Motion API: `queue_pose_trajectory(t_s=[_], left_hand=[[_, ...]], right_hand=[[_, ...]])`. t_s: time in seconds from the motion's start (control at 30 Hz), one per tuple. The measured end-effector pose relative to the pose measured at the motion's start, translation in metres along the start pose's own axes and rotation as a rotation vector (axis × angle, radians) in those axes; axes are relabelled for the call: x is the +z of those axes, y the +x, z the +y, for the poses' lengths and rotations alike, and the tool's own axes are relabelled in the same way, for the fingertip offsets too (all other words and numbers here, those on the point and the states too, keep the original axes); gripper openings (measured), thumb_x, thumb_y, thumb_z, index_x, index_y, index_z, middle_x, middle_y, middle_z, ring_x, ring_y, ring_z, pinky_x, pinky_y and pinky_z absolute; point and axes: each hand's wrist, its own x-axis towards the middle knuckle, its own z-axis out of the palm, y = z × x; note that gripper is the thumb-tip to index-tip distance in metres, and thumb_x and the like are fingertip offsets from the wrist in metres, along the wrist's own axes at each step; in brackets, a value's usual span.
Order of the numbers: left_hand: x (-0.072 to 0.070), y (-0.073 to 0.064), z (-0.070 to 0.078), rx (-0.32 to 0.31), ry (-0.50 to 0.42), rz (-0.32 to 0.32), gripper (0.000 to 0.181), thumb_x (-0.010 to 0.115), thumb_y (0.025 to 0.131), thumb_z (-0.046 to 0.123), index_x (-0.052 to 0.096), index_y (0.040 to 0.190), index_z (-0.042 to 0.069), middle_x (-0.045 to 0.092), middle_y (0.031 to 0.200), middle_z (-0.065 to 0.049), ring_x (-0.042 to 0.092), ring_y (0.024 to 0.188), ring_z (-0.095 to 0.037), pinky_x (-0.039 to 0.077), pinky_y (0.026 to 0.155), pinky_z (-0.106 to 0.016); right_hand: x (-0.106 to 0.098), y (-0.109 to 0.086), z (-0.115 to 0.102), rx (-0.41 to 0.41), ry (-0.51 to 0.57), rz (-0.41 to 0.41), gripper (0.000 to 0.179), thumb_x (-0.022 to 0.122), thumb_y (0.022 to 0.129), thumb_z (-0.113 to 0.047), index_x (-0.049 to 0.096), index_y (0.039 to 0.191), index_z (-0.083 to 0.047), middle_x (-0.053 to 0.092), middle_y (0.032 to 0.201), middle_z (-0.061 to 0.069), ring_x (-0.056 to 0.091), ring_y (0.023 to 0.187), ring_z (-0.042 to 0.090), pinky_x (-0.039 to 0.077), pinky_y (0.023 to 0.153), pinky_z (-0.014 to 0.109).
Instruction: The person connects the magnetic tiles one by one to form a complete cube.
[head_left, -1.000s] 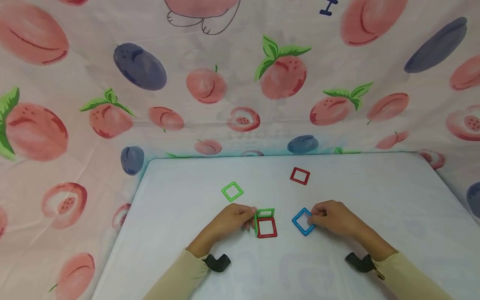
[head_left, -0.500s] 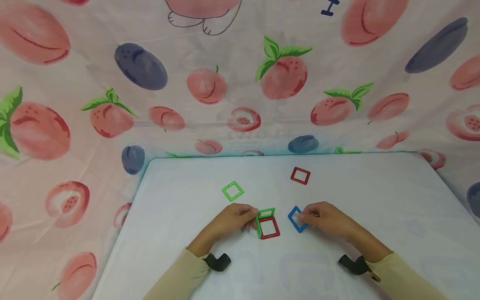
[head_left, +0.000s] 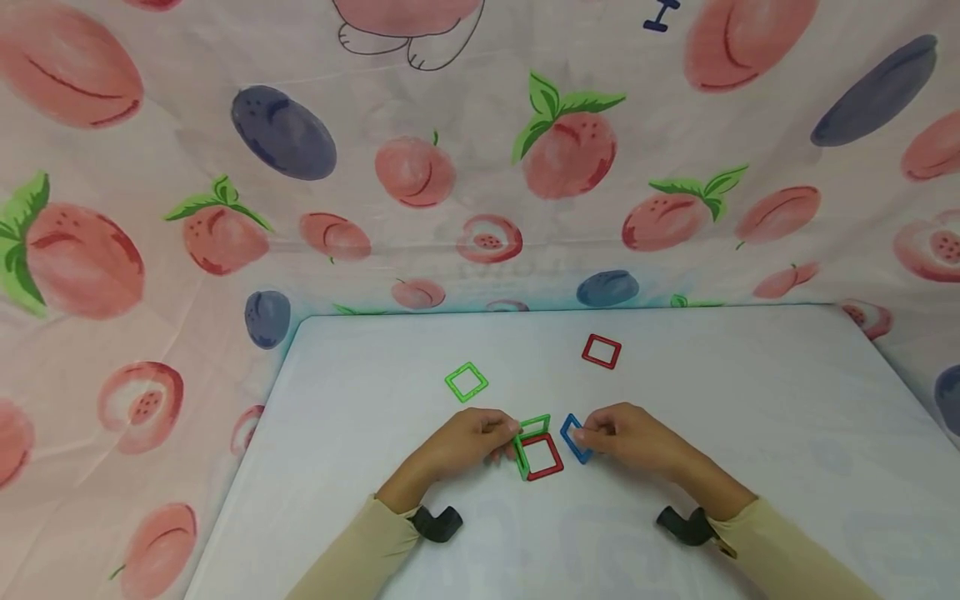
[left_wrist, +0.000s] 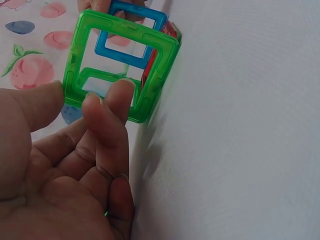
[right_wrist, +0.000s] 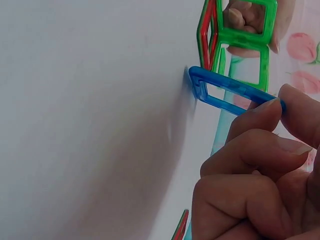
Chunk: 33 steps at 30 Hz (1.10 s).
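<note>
In the head view, a red magnetic square tile lies flat on the white table. A green square tile stands along its left side, and a second green tile rises along its far side. My left hand pinches the left green tile between thumb and fingers; in the left wrist view, this tile is seen face on. Just right of the red tile, my right hand pinches a blue square tile by one corner. The blue tile is tilted up, its low corner at or near the table in the right wrist view.
Beyond the left hand a loose green tile lies flat on the table. Another red tile lies farther back, to the right. A fruit-print cloth hangs behind the table. Each wrist carries a black camera mount.
My right hand has moved left, bringing the blue tile close to the red one and tilting it up. The left hand has shifted slightly right, and the joined tiles have turned a little.
</note>
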Motion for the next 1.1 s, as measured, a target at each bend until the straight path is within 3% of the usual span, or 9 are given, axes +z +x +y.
queue_pose_trajectory(t_s=[0.47,0.73,1.1], left_hand=[[0.0,0.002,-0.002,0.002,-0.011,-0.005,0.03,0.054,0.106,0.041,0.073,0.109,0.018,0.073,0.085,-0.001,0.06,0.075,-0.013,0.048,0.073,-0.027],[-0.001,0.001,0.0,-0.006,-0.001,-0.014,0.025,0.057,0.104,0.043,0.073,0.1,0.024,0.072,0.082,-0.002,0.058,0.073,-0.013,0.046,0.073,-0.027],[-0.001,0.0,0.001,-0.009,-0.004,-0.021,0.025,0.058,0.104,0.043,0.073,0.099,0.024,0.073,0.082,-0.001,0.058,0.073,-0.012,0.046,0.073,-0.027]], right_hand=[[0.01,0.007,-0.016,-0.057,0.022,-0.033,0.032,0.068,0.098,-0.037,0.072,0.085,-0.009,0.048,0.067,-0.004,0.045,0.068,0.013,0.03,0.056,0.024],[0.017,0.01,-0.019,-0.085,0.008,-0.02,0.033,0.069,0.098,-0.037,0.069,0.081,-0.009,0.047,0.066,-0.005,0.044,0.065,0.012,0.031,0.055,0.024],[0.01,0.007,-0.016,-0.054,-0.002,0.007,0.024,0.072,0.095,-0.038,0.076,0.094,-0.014,0.063,0.076,0.0,0.053,0.074,0.015,0.042,0.06,0.026]])
